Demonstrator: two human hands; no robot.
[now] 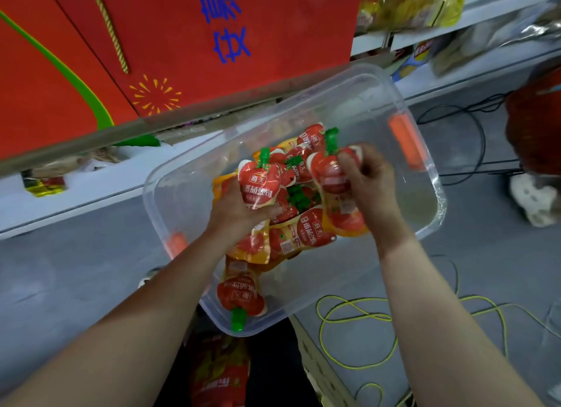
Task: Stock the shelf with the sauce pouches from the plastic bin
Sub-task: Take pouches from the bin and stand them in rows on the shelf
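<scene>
Left hand [239, 212] is gripping one sauce pouch [258, 188] and right hand [370, 176] is pinching a second pouch [331, 176], spouts up, above the heap [303, 227] in the plastic bin [182, 194], probably gathering a batch for the shelf [91, 194] far left.

A grey floor [76, 270] was recorded throughout. A white shelf [91, 191] was noted low along the left, and upper shelf boards [501, 9] at top right, where clear snack bags [409, 3] were stored. A large red panel [273, 42], printed with blue characters and a yellow firework motif, was seen at upper left. A yellow-green cable [358, 312] was found looped on the floor at lower right, and black cables [473, 124] were observed further back.
</scene>
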